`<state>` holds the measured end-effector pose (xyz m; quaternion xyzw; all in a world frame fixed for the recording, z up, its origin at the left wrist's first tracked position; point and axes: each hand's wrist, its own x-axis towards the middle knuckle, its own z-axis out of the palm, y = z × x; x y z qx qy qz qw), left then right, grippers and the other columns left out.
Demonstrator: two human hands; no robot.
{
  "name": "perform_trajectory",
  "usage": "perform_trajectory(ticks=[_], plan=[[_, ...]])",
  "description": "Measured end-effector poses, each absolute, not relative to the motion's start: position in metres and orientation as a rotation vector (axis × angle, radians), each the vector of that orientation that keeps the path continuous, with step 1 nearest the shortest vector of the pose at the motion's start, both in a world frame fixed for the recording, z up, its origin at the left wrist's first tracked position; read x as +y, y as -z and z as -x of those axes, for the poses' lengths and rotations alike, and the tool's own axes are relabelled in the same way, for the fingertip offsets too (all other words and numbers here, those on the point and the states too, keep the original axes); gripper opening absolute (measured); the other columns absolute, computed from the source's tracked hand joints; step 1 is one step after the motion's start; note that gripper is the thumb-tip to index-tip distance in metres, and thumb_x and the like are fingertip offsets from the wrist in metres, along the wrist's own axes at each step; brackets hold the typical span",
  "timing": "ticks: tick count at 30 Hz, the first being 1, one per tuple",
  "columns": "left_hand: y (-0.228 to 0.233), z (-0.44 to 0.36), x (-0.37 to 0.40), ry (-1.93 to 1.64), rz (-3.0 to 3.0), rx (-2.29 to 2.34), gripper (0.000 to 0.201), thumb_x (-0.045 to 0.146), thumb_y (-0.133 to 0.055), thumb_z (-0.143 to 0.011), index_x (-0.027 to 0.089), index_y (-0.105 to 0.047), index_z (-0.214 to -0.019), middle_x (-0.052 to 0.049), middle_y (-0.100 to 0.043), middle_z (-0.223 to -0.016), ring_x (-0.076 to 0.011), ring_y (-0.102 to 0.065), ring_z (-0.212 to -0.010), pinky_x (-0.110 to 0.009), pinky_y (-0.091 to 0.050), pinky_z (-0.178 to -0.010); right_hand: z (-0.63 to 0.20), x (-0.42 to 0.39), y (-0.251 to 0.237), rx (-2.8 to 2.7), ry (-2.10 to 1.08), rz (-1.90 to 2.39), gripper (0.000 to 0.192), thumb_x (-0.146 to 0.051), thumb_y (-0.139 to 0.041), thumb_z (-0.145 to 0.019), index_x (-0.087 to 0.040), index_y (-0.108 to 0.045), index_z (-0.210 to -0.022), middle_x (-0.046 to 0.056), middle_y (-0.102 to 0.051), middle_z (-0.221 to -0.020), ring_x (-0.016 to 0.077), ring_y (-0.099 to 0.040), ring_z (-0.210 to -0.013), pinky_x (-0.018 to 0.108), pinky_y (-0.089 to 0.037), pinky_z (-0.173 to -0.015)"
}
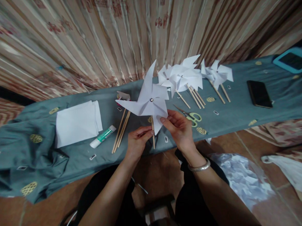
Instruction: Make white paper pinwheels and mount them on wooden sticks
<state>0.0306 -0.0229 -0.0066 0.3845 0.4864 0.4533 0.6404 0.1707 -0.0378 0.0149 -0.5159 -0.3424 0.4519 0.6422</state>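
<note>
Left hand pinches the stick of a white pinwheel. Right hand grips its lower blade above the table.

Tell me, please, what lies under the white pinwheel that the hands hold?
Under the pinwheel the teal cloth shows, with one round yellow motif partly visible. The sails cover the cloth directly behind them. Both hands grip its stick.

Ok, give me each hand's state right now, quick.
Left hand: closed on the pinwheel stick.
Right hand: pinching the pinwheel's lower paper blade.
</note>
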Motion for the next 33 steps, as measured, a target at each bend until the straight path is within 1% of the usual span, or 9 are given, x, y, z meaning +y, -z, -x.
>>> perform_trajectory(ticks=[4, 8, 12, 17, 23, 26, 30, 32, 33], plan=[[0.007, -0.030, -0.023, -1.031, -0.897, 1.078, 0.019, 0.026, -0.084, -0.057, 0.022, -0.080, -0.075, -0.002, -0.077, -0.077, -0.0148, -0.066, -0.073, -0.027, -0.050, -0.080, -0.168, -0.039, -0.016, -0.780, -1.079, 1.189, 0.034, -0.037, -0.080, -0.069, -0.022, -0.070, -0.098, -0.004, -0.071, -0.068, 0.0141, -0.064, -0.063, 0.031, -0.053, -0.067], [0.008, -0.030, -0.023, -1.017, -0.916, 1.070, 0.023, 0.030, -0.085, -0.059, 0.020, -0.080, -0.079, -0.004, -0.078, -0.082, -0.0165, -0.068, -0.076, -0.029, -0.050, -0.083, -0.166, -0.040, -0.016, -0.793, -1.099, 1.198, 0.038, -0.037, -0.082, -0.068, -0.022, -0.070, -0.101, -0.003, -0.072, -0.070, 0.0158, -0.066, -0.065, 0.032, -0.055, -0.071], [0.011, -0.030, -0.023, -1.037, -0.920, 1.064, 0.024, 0.031, -0.087, -0.056, 0.020, -0.080, -0.076, -0.002, -0.076, -0.078, -0.0170, -0.066, -0.076, -0.030, -0.050, -0.082, -0.163, -0.041, -0.015, -0.814, -1.121, 1.187, 0.040, -0.037, -0.083, -0.067, -0.022, -0.070, -0.102, -0.003, -0.074, -0.071, 0.0169, -0.068, -0.069, 0.031, -0.056, -0.073], [0.012, -0.030, -0.023, -1.029, -0.962, 1.062, 0.018, 0.030, -0.084, -0.060, 0.019, -0.078, -0.072, 0.001, -0.070, -0.067, -0.0155, -0.062, -0.071, -0.030, -0.048, -0.080, -0.160, -0.042, -0.015, -0.822, -1.150, 1.209, 0.039, -0.039, -0.083, -0.067, -0.022, -0.070, -0.100, -0.002, -0.075, -0.074, 0.0164, -0.070, -0.072, 0.028, -0.056, -0.071], [0.008, -0.030, -0.024, -1.008, -0.974, 1.077, 0.016, 0.032, -0.082, -0.061, 0.018, -0.075, -0.065, 0.002, -0.066, -0.063, -0.0161, -0.060, -0.072, -0.030, -0.046, -0.080, -0.159, -0.043, -0.016, -0.841, -1.161, 1.240, 0.043, -0.040, -0.085, -0.065, -0.020, -0.068, -0.101, -0.001, -0.076, -0.077, 0.0166, -0.070, -0.073, 0.028, -0.056, -0.069], [0.007, -0.029, -0.023, -1.004, -0.970, 1.108, 0.017, 0.032, -0.082, -0.060, 0.019, -0.076, -0.068, 0.001, -0.068, -0.067, -0.0171, -0.060, -0.072, -0.031, -0.046, -0.079, -0.165, -0.043, -0.019, -0.901, -1.067, 1.306, 0.038, -0.043, -0.082, -0.069, -0.020, -0.069, -0.096, 0.000, -0.075, -0.073, 0.0159, -0.068, -0.068, 0.028, -0.054, -0.066], [0.008, -0.028, -0.023, -0.997, -0.958, 1.143, 0.020, 0.033, -0.083, -0.057, 0.019, -0.077, -0.071, 0.000, -0.071, -0.070, -0.0184, -0.062, -0.074, -0.031, -0.047, -0.079, -0.185, -0.039, -0.022, -0.928, -0.818, 1.387, 0.025, -0.045, -0.073, -0.078, -0.021, -0.069, -0.085, -0.002, -0.069, -0.062, 0.0143, -0.064, -0.061, 0.028, -0.050, -0.060], [0.008, -0.028, -0.023, -0.990, -0.961, 1.148, 0.020, 0.034, -0.083, -0.056, 0.019, -0.077, -0.068, 0.000, -0.069, -0.067, -0.0186, -0.062, -0.074, -0.032, -0.047, -0.078, -0.196, -0.036, -0.021, -0.905, -0.705, 1.391, 0.021, -0.042, -0.071, -0.081, -0.023, -0.069, -0.088, -0.002, -0.071, -0.067, 0.0147, -0.066, -0.065, 0.030, -0.052, -0.066], [0.008, -0.028, -0.024, -0.986, -0.962, 1.148, 0.020, 0.034, -0.083, -0.056, 0.019, -0.076, -0.068, 0.000, -0.068, -0.066, -0.0186, -0.062, -0.073, -0.032, -0.047, -0.078, -0.201, -0.034, -0.019, -0.895, -0.670, 1.384, 0.020, -0.040, -0.071, -0.081, -0.024, -0.069, -0.092, -0.001, -0.073, -0.073, 0.0154, -0.067, -0.071, 0.031, -0.053, -0.072]])
